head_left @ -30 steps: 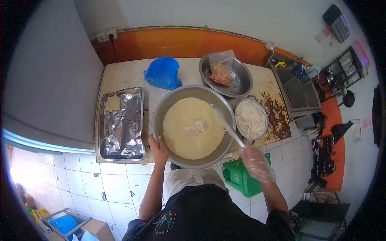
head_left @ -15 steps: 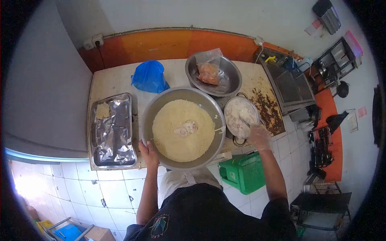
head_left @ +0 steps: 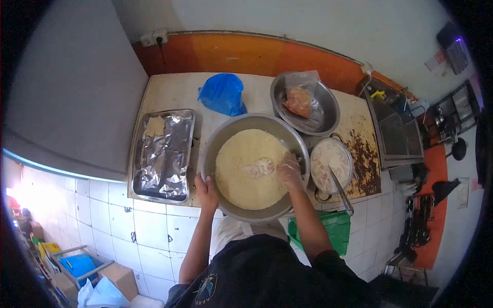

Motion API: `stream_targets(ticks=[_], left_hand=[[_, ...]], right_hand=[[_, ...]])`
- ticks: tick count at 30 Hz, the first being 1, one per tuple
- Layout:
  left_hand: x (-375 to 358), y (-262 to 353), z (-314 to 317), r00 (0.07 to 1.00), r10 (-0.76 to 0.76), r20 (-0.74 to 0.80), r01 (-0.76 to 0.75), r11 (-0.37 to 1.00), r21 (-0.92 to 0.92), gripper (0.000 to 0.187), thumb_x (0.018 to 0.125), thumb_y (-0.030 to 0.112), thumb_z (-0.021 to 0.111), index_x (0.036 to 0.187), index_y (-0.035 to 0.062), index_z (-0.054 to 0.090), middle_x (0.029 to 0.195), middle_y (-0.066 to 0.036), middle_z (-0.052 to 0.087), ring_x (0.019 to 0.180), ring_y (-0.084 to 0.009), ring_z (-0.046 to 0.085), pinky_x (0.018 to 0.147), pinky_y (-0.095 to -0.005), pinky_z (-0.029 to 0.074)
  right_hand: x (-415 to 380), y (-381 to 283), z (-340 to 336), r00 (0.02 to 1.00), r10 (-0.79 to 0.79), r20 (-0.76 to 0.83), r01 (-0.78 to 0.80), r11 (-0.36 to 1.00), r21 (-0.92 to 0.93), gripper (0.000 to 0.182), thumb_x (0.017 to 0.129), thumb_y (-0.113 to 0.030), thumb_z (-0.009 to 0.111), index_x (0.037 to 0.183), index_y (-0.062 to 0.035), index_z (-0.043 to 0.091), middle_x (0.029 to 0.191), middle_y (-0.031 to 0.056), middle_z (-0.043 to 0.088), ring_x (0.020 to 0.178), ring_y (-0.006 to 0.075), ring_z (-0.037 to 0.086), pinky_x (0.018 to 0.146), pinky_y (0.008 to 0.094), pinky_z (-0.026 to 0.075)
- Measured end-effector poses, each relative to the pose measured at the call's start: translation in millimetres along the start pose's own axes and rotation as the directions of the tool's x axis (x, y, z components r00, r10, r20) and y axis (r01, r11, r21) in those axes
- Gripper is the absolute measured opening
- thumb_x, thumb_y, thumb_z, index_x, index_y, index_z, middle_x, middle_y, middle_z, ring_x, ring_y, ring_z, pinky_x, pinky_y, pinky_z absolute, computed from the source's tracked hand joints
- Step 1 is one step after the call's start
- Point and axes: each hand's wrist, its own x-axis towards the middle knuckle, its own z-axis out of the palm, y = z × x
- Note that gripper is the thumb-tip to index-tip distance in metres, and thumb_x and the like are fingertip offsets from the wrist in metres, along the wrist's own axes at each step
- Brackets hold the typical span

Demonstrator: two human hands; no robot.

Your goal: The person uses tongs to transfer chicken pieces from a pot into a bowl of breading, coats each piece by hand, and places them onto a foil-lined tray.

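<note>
A large metal bowl (head_left: pixel 213 138) in front of me is filled with pale yellow crumbs (head_left: pixel 246 190). On the crumbs lies a batter-coated piece of raw meat (head_left: pixel 261 168). My left hand (head_left: pixel 206 194) grips the bowl's left rim, thumb on top. My right hand (head_left: pixel 289 169), in a clear plastic glove, reaches inside the bowl's right side at the crumbs, just right of the meat; its fingertips are blurred. Beside the bowl, a handled pot (head_left: pixel 349 151) holds pieces in whitish batter (head_left: pixel 326 159). A metal ladle (head_left: pixel 341 192) leans in it, its handle over the front rim.
At left stands a foil-lined tray (head_left: pixel 164 174) with one crumbed piece (head_left: pixel 155 126). Behind are a blue plastic bag (head_left: pixel 223 95) and a metal basin (head_left: pixel 328 102) containing a bag of orange-red meat (head_left: pixel 299 101). A green crate (head_left: pixel 334 231) is under the table's front edge.
My right hand has let go of the ladle in the batter pot and moved left into the bowl. The left hand stays on the rim. The view has shifted left.
</note>
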Motion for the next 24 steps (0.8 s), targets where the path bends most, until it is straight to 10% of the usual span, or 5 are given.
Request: stream_targets(ticks=[2,8,11,21,24], left_hand=[[0,-7,0,1.000,0.011,-0.028,-0.010,0.998,0.065,0.030,0.096,0.014,0.046,0.121,-0.0033,0.045,0.110,-0.020,0.051,0.101,-0.0343,0.051,0.089,-0.0408,0.039],[0,10,-1,0.995,0.085,-0.043,-0.075,0.977,0.200,0.032,0.096,0.014,0.047,0.123,-0.0037,0.045,0.105,-0.022,0.051,0.098,-0.0374,0.051,0.087,-0.0423,0.040],[6,6,-3,1.000,0.014,0.023,-0.018,0.979,0.203,0.032,0.096,0.014,0.047,0.123,-0.0037,0.044,0.106,-0.023,0.051,0.100,-0.0387,0.051,0.087,-0.0434,0.040],[7,19,-4,0.998,0.010,0.055,-0.020,0.981,0.193,0.032,0.096,0.014,0.044,0.122,-0.0049,0.041,0.110,-0.027,0.050,0.103,-0.0436,0.049,0.089,-0.0470,0.039],[4,22,-5,0.999,0.035,0.020,-0.039,0.972,0.234,0.031,0.095,0.014,0.044,0.121,-0.0043,0.042,0.108,-0.027,0.050,0.101,-0.0438,0.049,0.087,-0.0479,0.039]], right_hand=[[31,-117,145,0.975,0.213,-0.057,0.110,-0.247,0.963,0.029,0.081,-0.016,0.051,0.102,0.0014,0.062,0.097,0.0134,0.062,0.089,0.0279,0.059,0.083,0.0400,0.047],[84,49,-79,0.955,-0.011,-0.295,0.181,0.812,0.555,0.030,0.085,-0.024,0.050,0.105,-0.0057,0.064,0.100,0.0163,0.062,0.100,0.0314,0.058,0.092,0.0427,0.044],[119,27,-74,0.923,-0.112,-0.368,0.383,0.359,0.851,0.030,0.091,-0.028,0.046,0.109,-0.0135,0.064,0.105,0.0155,0.062,0.102,0.0318,0.058,0.094,0.0430,0.043],[143,-71,-41,0.782,-0.451,-0.430,0.595,0.339,0.729,0.029,0.085,-0.032,0.051,0.082,-0.0081,0.065,0.098,0.0127,0.067,0.089,0.0263,0.063,0.076,0.0449,0.049],[135,37,-106,0.690,-0.721,0.065,0.482,0.524,0.702,0.032,0.087,-0.033,0.049,0.098,-0.0094,0.067,0.108,0.0120,0.064,0.098,0.0253,0.061,0.085,0.0388,0.048]])
